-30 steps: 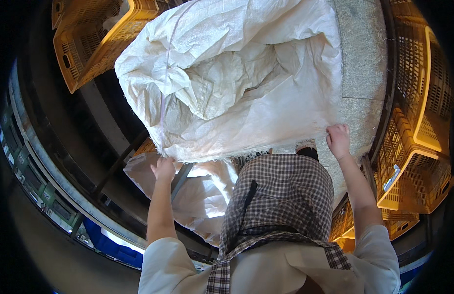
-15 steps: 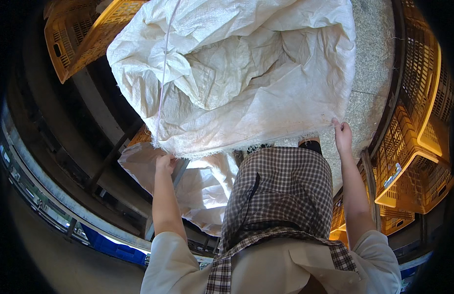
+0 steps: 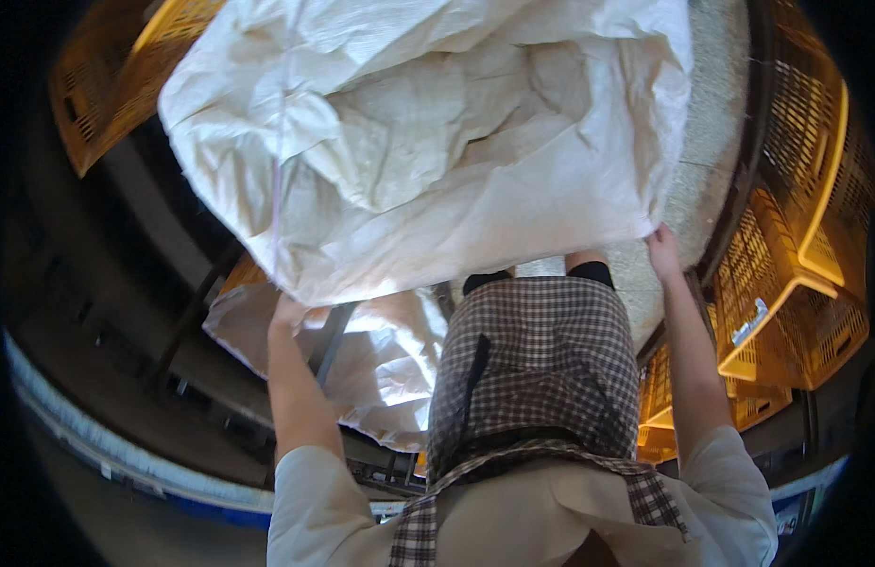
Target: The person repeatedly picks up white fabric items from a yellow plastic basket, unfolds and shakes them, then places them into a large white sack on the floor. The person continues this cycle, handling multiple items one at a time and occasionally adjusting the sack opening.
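Observation:
A large white woven sack point(image 3: 513, 213) spreads out in front of me, creased and sagging in its middle. My left hand point(image 3: 288, 312) is closed on its near left corner, and my right hand point(image 3: 662, 253) pinches its near right corner. The near edge stretches between the two hands above my legs. A thin pale cord or seam runs down the sack's left part. Beneath my left hand lies a second whitish sheet or sack point(image 3: 386, 354), partly hidden by that arm and lit brightly in one patch.
Yellow plastic crates point(image 3: 778, 302) stand along the right, one with a small pale label. Another yellow crate point(image 3: 126, 85) sits at the far left. Dark rails or shelving run down the left side. Grey floor point(image 3: 707, 123) shows right of the sack.
The sack's left side and my left hand have shifted left and slightly nearer. My right hand has moved slightly right, still holding its corner. More of my legs shows below the sack's edge.

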A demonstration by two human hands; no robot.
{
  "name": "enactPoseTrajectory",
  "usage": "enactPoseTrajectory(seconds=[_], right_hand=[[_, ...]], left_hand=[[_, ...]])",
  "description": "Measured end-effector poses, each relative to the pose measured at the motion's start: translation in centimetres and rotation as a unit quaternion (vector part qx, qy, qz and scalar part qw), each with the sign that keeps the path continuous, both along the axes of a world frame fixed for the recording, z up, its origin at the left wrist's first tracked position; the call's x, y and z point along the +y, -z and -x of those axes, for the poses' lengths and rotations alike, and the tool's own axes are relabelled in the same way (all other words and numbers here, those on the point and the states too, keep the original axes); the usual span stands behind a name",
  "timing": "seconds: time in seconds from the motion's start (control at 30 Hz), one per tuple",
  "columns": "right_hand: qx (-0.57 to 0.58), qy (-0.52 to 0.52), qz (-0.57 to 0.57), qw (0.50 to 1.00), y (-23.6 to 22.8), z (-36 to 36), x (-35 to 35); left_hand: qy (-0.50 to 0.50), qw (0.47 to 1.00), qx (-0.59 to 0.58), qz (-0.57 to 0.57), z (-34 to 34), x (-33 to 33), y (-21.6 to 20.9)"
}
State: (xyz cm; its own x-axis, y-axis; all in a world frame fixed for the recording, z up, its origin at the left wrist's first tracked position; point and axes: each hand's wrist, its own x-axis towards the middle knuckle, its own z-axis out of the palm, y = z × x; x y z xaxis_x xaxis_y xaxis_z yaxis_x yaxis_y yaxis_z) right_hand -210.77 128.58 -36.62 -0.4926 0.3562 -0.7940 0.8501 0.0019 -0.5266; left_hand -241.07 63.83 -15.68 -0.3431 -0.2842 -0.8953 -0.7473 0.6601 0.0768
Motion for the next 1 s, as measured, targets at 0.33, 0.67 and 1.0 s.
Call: enactPoseTrajectory(seconds=[0.33, 0.67, 1.0], right_hand=[[-0.145, -0.015, -0.199, 0.969, 7.5, 2.5, 0.2], [0.025, 0.276, -0.092, 0.957, 4.6, 3.0, 8.3], [0.408, -0.458, -0.266, 0.744, -5.5, 25.6, -3.9]], left_hand=[[-0.118, 0.989, 0.077, 0.034, 2.7, 1.3, 3.8], [0.089, 0.896, 0.408, 0.149, 8.6, 4.2, 1.2], [0.752, 0.619, 0.204, -0.097, 7.8, 25.9, 3.7]])
